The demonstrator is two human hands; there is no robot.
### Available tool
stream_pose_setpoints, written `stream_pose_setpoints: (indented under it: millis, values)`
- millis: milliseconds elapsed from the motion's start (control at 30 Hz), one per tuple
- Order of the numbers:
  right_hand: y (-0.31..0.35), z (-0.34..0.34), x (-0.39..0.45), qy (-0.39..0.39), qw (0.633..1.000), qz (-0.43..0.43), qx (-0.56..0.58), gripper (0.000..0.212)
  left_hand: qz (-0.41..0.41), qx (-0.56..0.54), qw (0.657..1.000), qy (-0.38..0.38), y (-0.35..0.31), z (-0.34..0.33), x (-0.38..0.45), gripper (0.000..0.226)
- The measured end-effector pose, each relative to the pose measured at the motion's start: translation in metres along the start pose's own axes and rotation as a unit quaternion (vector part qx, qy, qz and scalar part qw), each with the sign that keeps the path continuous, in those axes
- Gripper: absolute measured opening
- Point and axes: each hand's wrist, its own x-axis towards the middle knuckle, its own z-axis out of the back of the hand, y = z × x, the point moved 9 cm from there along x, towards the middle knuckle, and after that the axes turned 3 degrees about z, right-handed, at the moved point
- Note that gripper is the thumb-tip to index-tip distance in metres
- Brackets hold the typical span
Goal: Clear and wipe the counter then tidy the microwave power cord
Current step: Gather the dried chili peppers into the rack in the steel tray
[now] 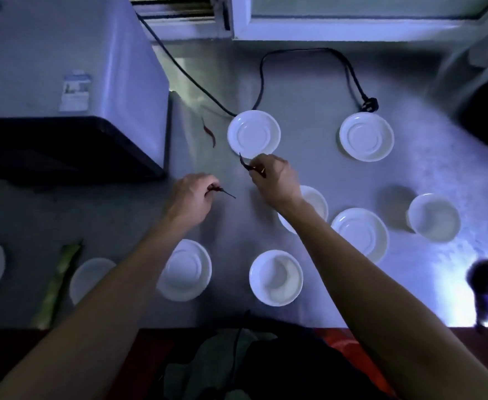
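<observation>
Microwave (63, 82) sits far left on the surface (309, 82), its power cord (261, 82) sprawled behind the saucers (253, 134), still untidied. I judge I'm clearing scraps first: left hand (189, 197) pinches one dried chili (222, 191), right hand (274, 177) pinches another (247, 166).

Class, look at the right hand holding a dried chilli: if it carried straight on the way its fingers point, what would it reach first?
Probably the white saucer just beyond the right hand and its dried chilli. Height above the counter is unclear.
</observation>
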Motion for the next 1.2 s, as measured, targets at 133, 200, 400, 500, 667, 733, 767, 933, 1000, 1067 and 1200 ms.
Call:
stream_pose_setpoints:
  millis: [133,200,400,500,667,733,767,933,1000,1067,1200]
  values:
    - [0.046,-0.036,-0.033,0.035,0.999,0.027,0.021,0.016,0.032,-0.01,0.998,-0.046,0.041,0.027,-0.055,0.021]
    - [0.073,-0.055,-0.051,0.053,0.997,0.053,0.015,0.017,0.051,-0.006,0.997,-0.064,0.06,0.042,-0.086,0.023]
    - [0.158,-0.109,-0.11,0.088,0.99,0.108,0.004,0.026,0.067,-0.011,0.989,-0.128,0.116,0.088,-0.196,0.02]
    - [0.201,-0.139,-0.146,0.107,0.985,0.134,0.004,0.024,0.108,-0.025,0.982,-0.155,0.15,0.106,-0.254,0.02]
    - [0.276,-0.192,-0.208,0.144,0.968,0.207,-0.003,0.011,0.166,-0.037,0.967,-0.189,0.203,0.137,-0.353,0.016]
    - [0.305,-0.216,-0.23,0.166,0.958,0.232,-0.025,0.014,0.193,-0.04,0.96,-0.199,0.224,0.151,-0.389,0.015]
    - [0.32,-0.226,-0.239,0.174,0.952,0.251,-0.036,0.016,0.211,-0.034,0.955,-0.205,0.234,0.157,-0.406,0.015]
    - [0.391,-0.264,-0.281,0.192,0.922,0.333,-0.049,0.025,0.285,-0.03,0.924,-0.253,0.279,0.182,-0.487,0.019]
    - [0.414,-0.28,-0.294,0.205,0.906,0.367,-0.049,0.025,0.319,-0.046,0.903,-0.286,0.296,0.193,-0.518,0.021]
    - [0.435,-0.297,-0.305,0.219,0.89,0.396,-0.059,0.023,0.346,-0.057,0.884,-0.308,0.309,0.202,-0.546,0.021]
    - [0.466,-0.336,-0.319,0.246,0.87,0.423,-0.06,0.021,0.388,-0.067,0.861,-0.321,0.336,0.206,-0.592,0.02]
